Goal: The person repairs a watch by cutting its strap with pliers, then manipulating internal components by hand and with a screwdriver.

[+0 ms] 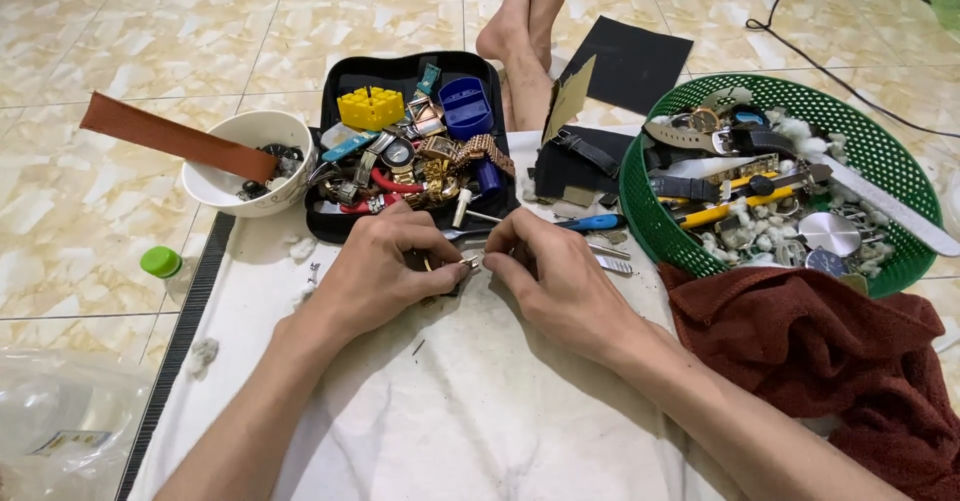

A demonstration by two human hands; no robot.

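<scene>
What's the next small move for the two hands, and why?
Probably steady the small metal part with the left hand while the right hand works its end. Both sets of fingertips already pinch it over the white cloth, and nothing else is gripped. The part is too small to identify.

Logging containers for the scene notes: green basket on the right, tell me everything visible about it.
The green basket is round, shallow, and looks like plastic, with a lattice wall and solid rim. It sits upright at the right edge of the white cloth, partly over the tiled floor. Inside lie watches, straps, round metal case backs, a yellow-handled tool and white cotton tufts. A long pale strap sticks out over its right rim. A rust-brown cloth touches its near rim. Neither hand touches it.
</scene>
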